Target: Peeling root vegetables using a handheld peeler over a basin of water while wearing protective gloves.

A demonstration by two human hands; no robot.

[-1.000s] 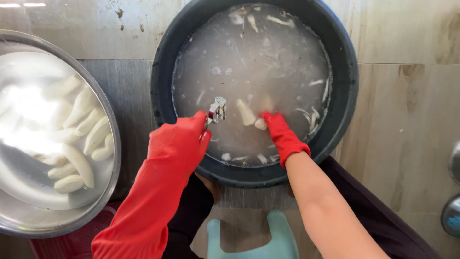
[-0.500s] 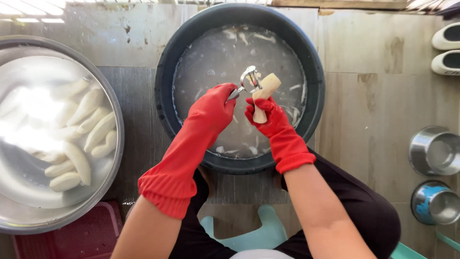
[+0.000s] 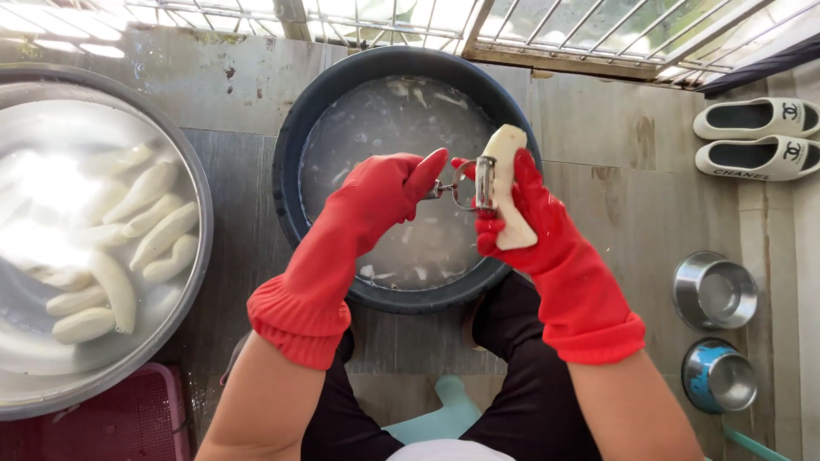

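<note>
Both hands are in red rubber gloves here; the left hand (image 3: 380, 192) is closed around the handle of a metal peeler (image 3: 465, 183), blade end pointing toward 3 o'clock, and the right hand (image 3: 525, 213) is wrapped snug around a pale peeled root (image 3: 506, 183), held nearly upright with its tip at 12 o'clock; the peeler head sits right against the root's left side, both of them up in the air over the dark round tub (image 3: 290, 183).

What I'd worry about: wet gloves plus a slick root looks like a recipe for the thing squirting out and splashing back into the cloudy water (image 3: 384, 128); also the right thumb sits just beside the blade, so a slip of the peeler could nick the glove; the tub is tucked between the knees, so a bump might slosh it.

Surroundings: tiled floor (image 3: 649, 188), grey and beige, a bit stained; at 9 o'clock a big steel basin (image 3: 184, 290) full of water with more whitish roots (image 3: 145, 192) lying in it; a red basket (image 3: 111, 418) at 7 o'clock; two small steel bowls (image 3: 713, 290) at 4 o'clock; a pair of white slippers (image 3: 752, 137) at 2 o'clock; metal window grille (image 3: 547, 30) along 12 o'clock; the person seems to sit on a light teal stool (image 3: 444, 410).
</note>
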